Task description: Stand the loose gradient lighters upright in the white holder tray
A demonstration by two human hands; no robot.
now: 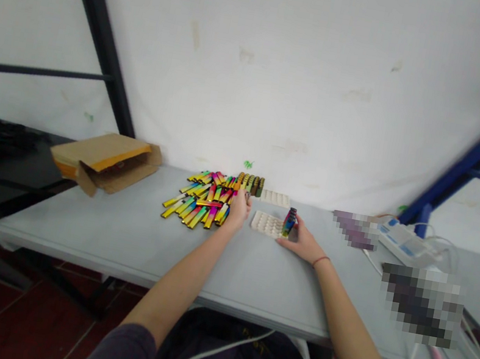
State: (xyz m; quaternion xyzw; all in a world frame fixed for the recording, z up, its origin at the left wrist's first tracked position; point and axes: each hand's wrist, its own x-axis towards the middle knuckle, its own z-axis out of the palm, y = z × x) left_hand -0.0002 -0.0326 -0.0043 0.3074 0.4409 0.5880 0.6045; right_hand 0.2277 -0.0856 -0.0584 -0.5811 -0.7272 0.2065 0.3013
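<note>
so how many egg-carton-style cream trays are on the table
2. The front tray lies beside the right hand; the back tray lies behind it, near the wall. Others could be hidden under the pile of shiny multicoloured tubes.

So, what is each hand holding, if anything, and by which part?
The left hand seems to pinch something too hidden to identify. The right hand curves beside the upright tubes on the nearer pale tray; a firm grip cannot be told.
</note>
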